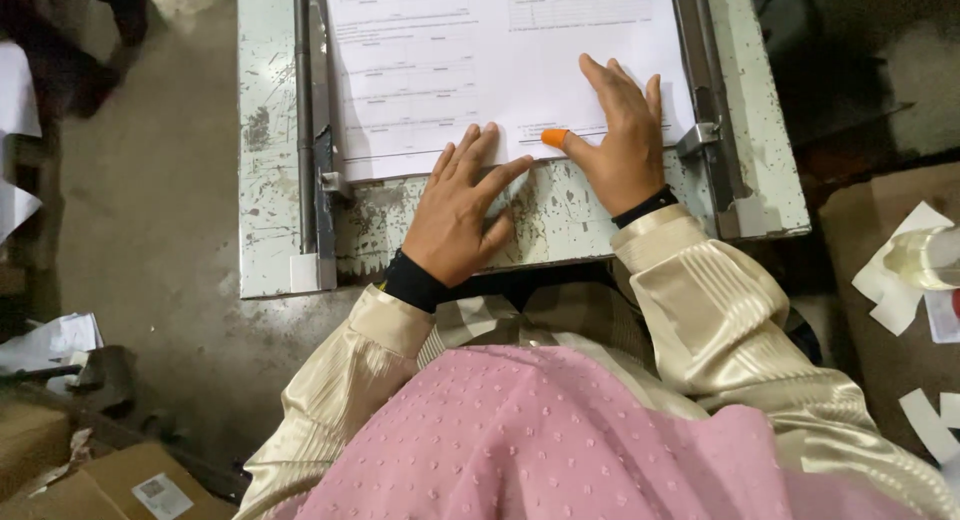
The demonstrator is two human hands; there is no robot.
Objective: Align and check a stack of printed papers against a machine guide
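A stack of white printed paper sheets (450, 70) lies on a worn, paint-chipped metal cutting table (265, 180), between two metal side guides. My left hand (460, 205) rests flat on the table at the stack's near edge, fingertips touching the paper. My right hand (620, 135) lies flat on the sheets near their lower right corner; its thumb wears an orange rubber finger cap (553, 137). Neither hand grips anything.
A metal rail (305, 120) runs along the table's left side and another guide (705, 110) along the right. Cardboard boxes (120, 480) and paper scraps lie on the floor at left. Paper offcuts (900, 270) sit on a brown surface at right.
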